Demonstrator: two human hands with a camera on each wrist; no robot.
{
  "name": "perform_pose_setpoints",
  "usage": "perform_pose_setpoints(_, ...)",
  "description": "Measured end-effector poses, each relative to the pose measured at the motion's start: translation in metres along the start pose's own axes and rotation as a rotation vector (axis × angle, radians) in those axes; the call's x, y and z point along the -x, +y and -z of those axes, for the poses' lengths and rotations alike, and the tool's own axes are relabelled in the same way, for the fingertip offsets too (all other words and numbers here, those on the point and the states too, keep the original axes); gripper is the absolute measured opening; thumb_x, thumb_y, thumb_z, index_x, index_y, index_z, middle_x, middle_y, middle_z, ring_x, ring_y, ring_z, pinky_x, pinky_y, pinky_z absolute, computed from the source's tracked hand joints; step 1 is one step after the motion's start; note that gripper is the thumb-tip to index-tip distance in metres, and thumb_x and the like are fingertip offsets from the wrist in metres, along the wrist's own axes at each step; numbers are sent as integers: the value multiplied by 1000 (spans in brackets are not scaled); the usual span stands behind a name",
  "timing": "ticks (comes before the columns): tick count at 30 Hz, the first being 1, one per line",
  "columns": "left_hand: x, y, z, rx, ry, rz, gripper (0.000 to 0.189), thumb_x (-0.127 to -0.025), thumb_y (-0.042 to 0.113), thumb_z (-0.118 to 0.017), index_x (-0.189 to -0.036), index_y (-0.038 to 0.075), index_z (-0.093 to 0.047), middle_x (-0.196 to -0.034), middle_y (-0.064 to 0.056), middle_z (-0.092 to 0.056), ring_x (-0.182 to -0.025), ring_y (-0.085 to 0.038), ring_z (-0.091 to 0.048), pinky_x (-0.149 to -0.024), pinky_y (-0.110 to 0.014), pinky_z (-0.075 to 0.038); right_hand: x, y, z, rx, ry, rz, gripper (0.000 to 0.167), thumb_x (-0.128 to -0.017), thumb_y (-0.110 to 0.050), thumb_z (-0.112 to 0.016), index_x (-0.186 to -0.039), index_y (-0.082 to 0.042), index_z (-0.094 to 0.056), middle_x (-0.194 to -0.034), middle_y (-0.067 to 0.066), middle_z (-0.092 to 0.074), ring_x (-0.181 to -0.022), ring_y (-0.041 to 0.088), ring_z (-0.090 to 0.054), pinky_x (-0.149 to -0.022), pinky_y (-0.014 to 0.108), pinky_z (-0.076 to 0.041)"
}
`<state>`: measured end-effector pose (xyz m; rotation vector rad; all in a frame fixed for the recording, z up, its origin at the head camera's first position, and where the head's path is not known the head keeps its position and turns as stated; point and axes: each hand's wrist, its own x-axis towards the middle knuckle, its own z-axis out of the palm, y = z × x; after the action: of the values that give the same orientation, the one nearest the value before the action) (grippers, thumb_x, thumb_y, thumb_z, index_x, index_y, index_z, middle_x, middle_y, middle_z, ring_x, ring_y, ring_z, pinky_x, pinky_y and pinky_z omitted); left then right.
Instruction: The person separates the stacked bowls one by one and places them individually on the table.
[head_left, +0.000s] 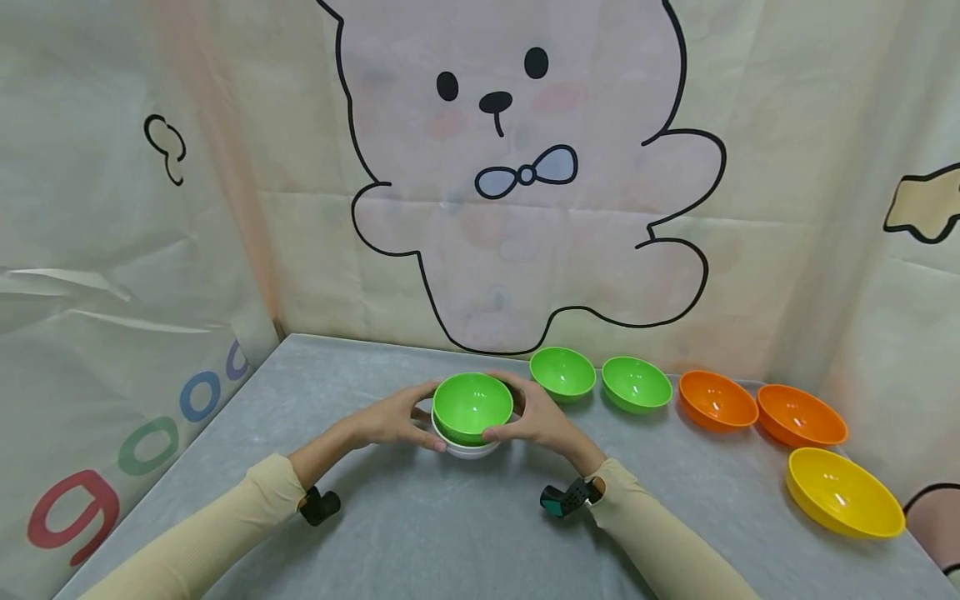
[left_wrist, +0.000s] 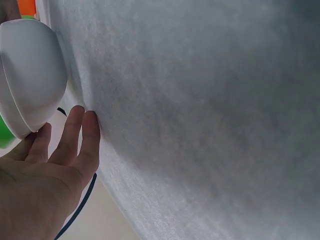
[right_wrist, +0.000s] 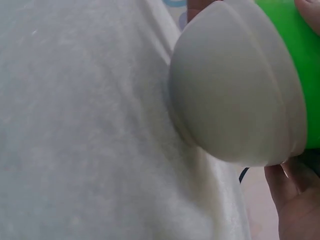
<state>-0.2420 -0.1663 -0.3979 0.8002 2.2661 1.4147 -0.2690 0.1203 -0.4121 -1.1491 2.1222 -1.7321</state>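
Observation:
In the middle of the head view a green bowl (head_left: 472, 408) sits inside a white bowl (head_left: 469, 452), with its rim standing above the white one. My left hand (head_left: 393, 417) holds the white bowl from the left, thumb at the front and fingertips at its rim; two fingers stay off it in the left wrist view. From the right, my right hand (head_left: 534, 412) grips the green bowl, its thumb on the near side and fingers behind. The right wrist view shows the white bowl's outer side (right_wrist: 230, 90) with fingers touching its rim; part of that hand is cut off.
Two more green bowls (head_left: 562, 373) stand at the table's back edge, right of my hands. Two orange bowls (head_left: 717, 402) follow, then a larger yellow bowl (head_left: 843, 492) near the right edge. Cloth with drawings hangs behind the grey table (head_left: 435, 533).

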Motion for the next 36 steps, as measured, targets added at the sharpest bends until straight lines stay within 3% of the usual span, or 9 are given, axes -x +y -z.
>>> perform_pose_setpoints(6, -2, -2, -2, -4, 15, 0, 93, -84, 13, -87, -156, -1, -31, -154, -20, -38, -120, -42, -58, -95, -45, -53, -1, -11, 6, -34, 38, 17, 85, -78, -10, -90, -150, -1, -46, -143, 14, -52, -124, 31, -55, -103, 39, -47)
perform_pose_setpoints(15, -1, 0, -2, 12, 10, -25, 89, -83, 9, -86, -154, -3, -33, -149, -21, -42, -122, -45, -55, -100, -50, -49, 2, -26, 24, -103, 75, 51, 87, -79, -7, -89, -152, 0, -42, -151, 16, -44, -130, 32, -51, -101, 38, -49)
perform_pose_setpoints(21, 0, -1, -1, 4, 12, -30, 88, -83, 9, -87, -154, -3, -35, -149, -19, -43, -124, -47, -53, -101, -52, -48, 13, -32, 37, -98, 102, 15, 90, -79, -11, -90, -153, -3, -41, -151, 15, -44, -130, 31, -49, -100, 37, -50)
perform_pose_setpoints(36, 0, -2, -1, -41, 23, -38, 87, -83, 11, -87, -152, -4, -38, -150, -21, -44, -124, -48, -53, -100, -52, -49, 38, -30, 57, -101, 129, 36, 87, -79, 4, -86, -152, 2, -40, -151, 20, -41, -131, 30, -49, -98, 37, -51)
